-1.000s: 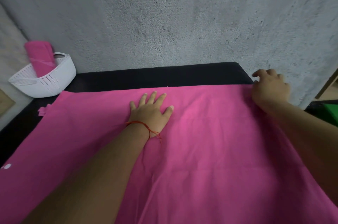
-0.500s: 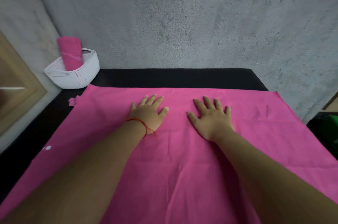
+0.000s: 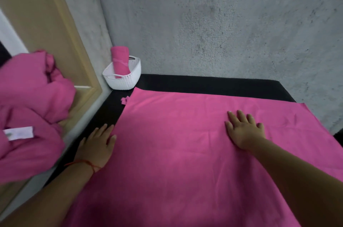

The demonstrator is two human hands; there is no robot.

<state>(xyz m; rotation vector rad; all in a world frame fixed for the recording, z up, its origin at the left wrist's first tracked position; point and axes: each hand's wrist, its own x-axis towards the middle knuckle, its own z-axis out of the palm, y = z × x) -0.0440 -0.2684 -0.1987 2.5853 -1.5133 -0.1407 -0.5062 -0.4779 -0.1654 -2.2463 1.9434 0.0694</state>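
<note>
wht basket [image 3: 128, 80] w/ rolled pink towel [image 3: 120, 59] | pink pile [image 3: 27, 106] left | grey wall [image 3: 222, 22]

We're working with dim, flat, diffuse light; no source in frame, no glare. Shadows are soft: the pink cloth [image 3: 176, 134] darkens to deep magenta toward the bottom edge. The concrete wall [image 3: 222, 22] reads even grey. We see wide-angle bending at left, where the wooden frame [image 3: 55, 32] bows. The crumpled pink pile [image 3: 31, 100] at the left edge is blurred, its white label [image 3: 18, 132] smeared. Centre is sharper: the basket [image 3: 130, 78] weave resolves; the left hand [image 3: 96, 145] is slightly soft.
</note>
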